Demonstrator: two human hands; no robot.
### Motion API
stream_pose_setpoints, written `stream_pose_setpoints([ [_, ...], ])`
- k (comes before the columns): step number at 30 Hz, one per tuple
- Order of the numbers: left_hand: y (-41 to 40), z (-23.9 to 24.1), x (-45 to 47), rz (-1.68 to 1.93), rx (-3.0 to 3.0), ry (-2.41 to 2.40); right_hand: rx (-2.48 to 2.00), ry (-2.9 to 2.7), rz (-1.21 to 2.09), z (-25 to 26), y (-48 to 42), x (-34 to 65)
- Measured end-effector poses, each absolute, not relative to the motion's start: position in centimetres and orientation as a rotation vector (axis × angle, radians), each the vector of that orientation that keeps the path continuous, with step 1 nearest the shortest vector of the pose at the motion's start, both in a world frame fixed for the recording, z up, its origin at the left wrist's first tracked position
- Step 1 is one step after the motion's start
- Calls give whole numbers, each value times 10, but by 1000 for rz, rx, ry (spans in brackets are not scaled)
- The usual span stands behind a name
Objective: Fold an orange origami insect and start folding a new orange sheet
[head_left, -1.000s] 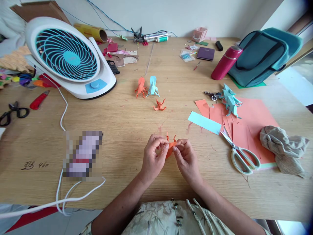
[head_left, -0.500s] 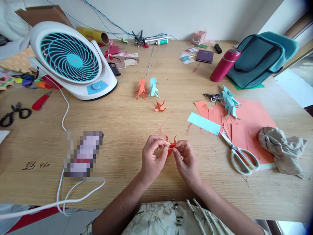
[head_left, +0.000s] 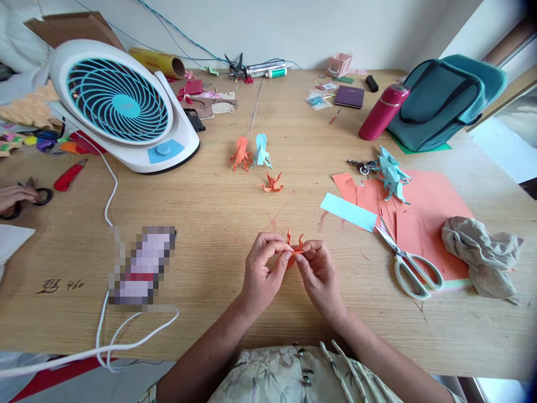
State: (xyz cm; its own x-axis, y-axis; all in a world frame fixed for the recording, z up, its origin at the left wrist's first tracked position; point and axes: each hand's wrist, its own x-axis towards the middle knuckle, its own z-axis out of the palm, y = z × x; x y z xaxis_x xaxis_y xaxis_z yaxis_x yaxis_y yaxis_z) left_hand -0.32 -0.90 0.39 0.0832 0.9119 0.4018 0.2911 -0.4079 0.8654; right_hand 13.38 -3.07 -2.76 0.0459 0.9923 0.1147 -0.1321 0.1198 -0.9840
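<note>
My left hand (head_left: 263,270) and my right hand (head_left: 319,273) meet just above the wooden table (head_left: 218,224), both pinching a small orange folded paper figure (head_left: 295,245) between fingertips. Its thin points stick up between my thumbs. Farther back on the table lie three finished paper figures: an orange one (head_left: 240,152), a light blue one (head_left: 261,150) beside it, and a smaller orange one (head_left: 273,182) in front.
White-handled scissors (head_left: 409,263) lie on orange paper sheets (head_left: 423,204) at right, with a blue strip (head_left: 348,211), teal figures (head_left: 390,172), a cloth (head_left: 482,254), bottle (head_left: 382,112) and bag (head_left: 440,98). A fan (head_left: 121,106) and cable (head_left: 104,330) stand left. Another person's hand (head_left: 14,196) touches black scissors.
My fingers have shifted slightly on the orange figure. Another person's hand has come in at the far left edge onto the black scissors.
</note>
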Motion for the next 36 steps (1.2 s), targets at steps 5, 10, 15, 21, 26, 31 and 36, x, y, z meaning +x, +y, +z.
stream_pose_setpoints([
  [5, -10, 5, -5, 1327, 1745, 1159, -1034, -1184, 1099, -26, -32, 134],
  [10, -11, 6, -7, 1302, 1715, 1168, -1062, -1257, 998, -27, -34, 135],
  [15, -11, 8, -8, 1259, 1583, 1115, -1038, -1280, 963, -29, -34, 137],
  [21, -19, 8, -6, 1416, 1654, 1177, -1039, -1294, 838, -30, -36, 134],
  [26, -23, 10, -5, 1506, 1849, 1176, -1055, -1323, 726, -31, -39, 133],
  [31, -23, 9, -4, 1517, 1868, 1162, -1065, -1352, 671, -32, -40, 135],
  [36, -25, 7, -2, 1490, 1818, 1173, -1078, -1362, 647, -33, -39, 136],
])
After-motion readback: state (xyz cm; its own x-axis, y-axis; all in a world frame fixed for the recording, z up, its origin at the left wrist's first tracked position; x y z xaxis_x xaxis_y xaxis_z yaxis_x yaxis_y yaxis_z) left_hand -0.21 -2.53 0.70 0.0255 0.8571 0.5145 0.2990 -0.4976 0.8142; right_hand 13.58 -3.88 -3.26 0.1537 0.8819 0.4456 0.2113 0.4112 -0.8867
